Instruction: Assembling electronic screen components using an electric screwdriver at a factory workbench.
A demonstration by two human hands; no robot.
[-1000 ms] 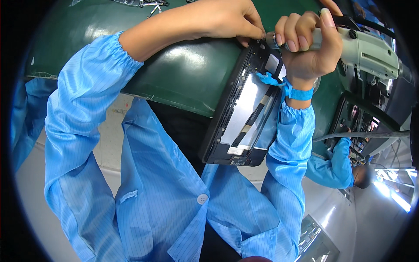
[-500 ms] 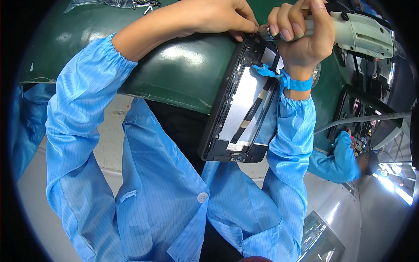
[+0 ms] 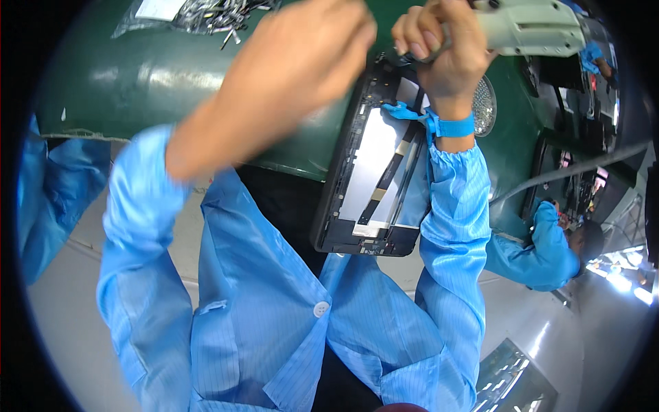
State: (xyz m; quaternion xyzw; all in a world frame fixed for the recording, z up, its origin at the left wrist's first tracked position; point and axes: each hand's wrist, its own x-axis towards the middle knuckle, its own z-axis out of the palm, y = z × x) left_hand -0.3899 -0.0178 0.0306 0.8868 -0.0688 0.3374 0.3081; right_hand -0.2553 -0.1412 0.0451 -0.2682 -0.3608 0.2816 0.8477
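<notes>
An opened tablet [image 3: 367, 172] with a black frame, silver inner plate and dark ribbon cable lies tilted, its near end over the table's front edge. My right hand [image 3: 449, 51] is wrapped around a pale electric screwdriver [image 3: 539, 31], whose dark tip end reaches the tablet's far end. Whether the tip touches a screw is hidden. A blue wrist strap [image 3: 453, 127] circles my right wrist. My left hand [image 3: 319, 51] hangs just left of the tablet's far end, smeared by motion; its fingers cannot be made out.
On the green table [image 3: 158, 89], a clear plastic bag [image 3: 220, 15] with small metal parts lies at the far left. A round dish [image 3: 484, 106] of small shiny bits sits beside my right wrist. A grey cable [image 3: 570, 180] and a co-worker's blue sleeve [image 3: 539, 250] are at right.
My left hand has come off the tablet's far corner and moved left and nearer. My right hand and the screwdriver have shifted slightly left in view.
</notes>
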